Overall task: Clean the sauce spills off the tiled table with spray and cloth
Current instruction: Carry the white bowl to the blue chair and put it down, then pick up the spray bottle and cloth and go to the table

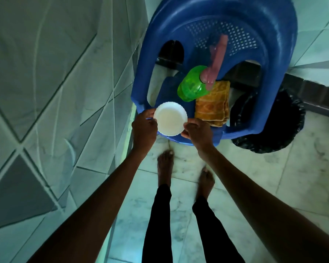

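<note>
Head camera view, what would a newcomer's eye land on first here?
The bright green spray bottle with its pink trigger sits on the seat of a blue plastic chair, top centre, beside a folded orange cloth. In front of them, the left hand and right hand hold a white bowl by its rim at the seat's front edge.

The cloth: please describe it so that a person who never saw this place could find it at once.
Look for the blue plastic chair. On its seat, the cloth lies folded at the right side, next to the green spray bottle and to the right of the white bowl. It is the only soft, orange-yellow patterned thing there.
</note>
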A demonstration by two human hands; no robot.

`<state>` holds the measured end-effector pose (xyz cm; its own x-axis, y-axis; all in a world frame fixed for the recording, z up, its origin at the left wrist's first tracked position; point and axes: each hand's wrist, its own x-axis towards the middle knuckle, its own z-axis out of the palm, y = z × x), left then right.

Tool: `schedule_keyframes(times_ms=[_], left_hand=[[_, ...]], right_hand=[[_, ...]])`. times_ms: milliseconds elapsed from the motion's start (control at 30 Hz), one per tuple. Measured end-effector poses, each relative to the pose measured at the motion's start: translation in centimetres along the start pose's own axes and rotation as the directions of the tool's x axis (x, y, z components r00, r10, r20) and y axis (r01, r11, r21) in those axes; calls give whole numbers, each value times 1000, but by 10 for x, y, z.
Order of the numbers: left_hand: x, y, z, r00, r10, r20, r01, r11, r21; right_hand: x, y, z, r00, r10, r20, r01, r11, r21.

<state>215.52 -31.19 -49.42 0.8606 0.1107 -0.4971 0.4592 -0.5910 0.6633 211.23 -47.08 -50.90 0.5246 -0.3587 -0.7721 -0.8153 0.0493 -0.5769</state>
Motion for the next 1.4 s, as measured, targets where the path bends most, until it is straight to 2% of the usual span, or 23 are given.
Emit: schedule_keyframes(times_ms=[133, 300, 567, 700, 800, 900, 967, 1033, 1100, 1300, 1400], left_hand=[[-4, -2, 5, 999, -47, -23, 44, 993, -107], [-6, 1, 8, 998, -52, -29, 47, 988, -146], [-4, 5, 13, 994, -106, -40, 100, 987, -127], [-14, 9, 12, 984, -131, -119, 125, 991, -55], [-24, 22, 9, 986, 22, -166, -32, 998, -59], [-21, 52, 8, 969, 241, -50, -245, 961, -131], [-10, 75, 12, 920, 391, 32, -380, 908, -176], [5, 96, 19, 859, 507, 72, -490, 854, -176], [24, 115, 25, 808, 577, 119, -559, 814, -155], [65, 134, 42, 684, 670, 288, -634, 742, -221], [68, 130, 50, 670, 677, 304, -651, 733, -197]], right_hand=[[7, 0, 2, 999, -8, 33, 10, 998, -55], [12, 1, 5, 997, -41, 58, 46, 996, -76], [23, 5, 3, 996, -29, 80, 41, 987, -156], [21, 0, -4, 1000, 1, 26, 3, 988, -155], [15, -9, -26, 986, -92, -141, 49, 957, -285], [22, -14, -53, 921, -291, -258, 127, 853, -506], [38, -17, -65, 902, -330, -278, 84, 766, -637], [56, -22, -72, 920, -274, -282, 20, 750, -661], [72, -28, -75, 946, -174, -275, -37, 781, -623], [101, -41, -76, 934, -23, -358, -174, 844, -508], [101, -43, -75, 913, -19, -407, -204, 843, -497]])
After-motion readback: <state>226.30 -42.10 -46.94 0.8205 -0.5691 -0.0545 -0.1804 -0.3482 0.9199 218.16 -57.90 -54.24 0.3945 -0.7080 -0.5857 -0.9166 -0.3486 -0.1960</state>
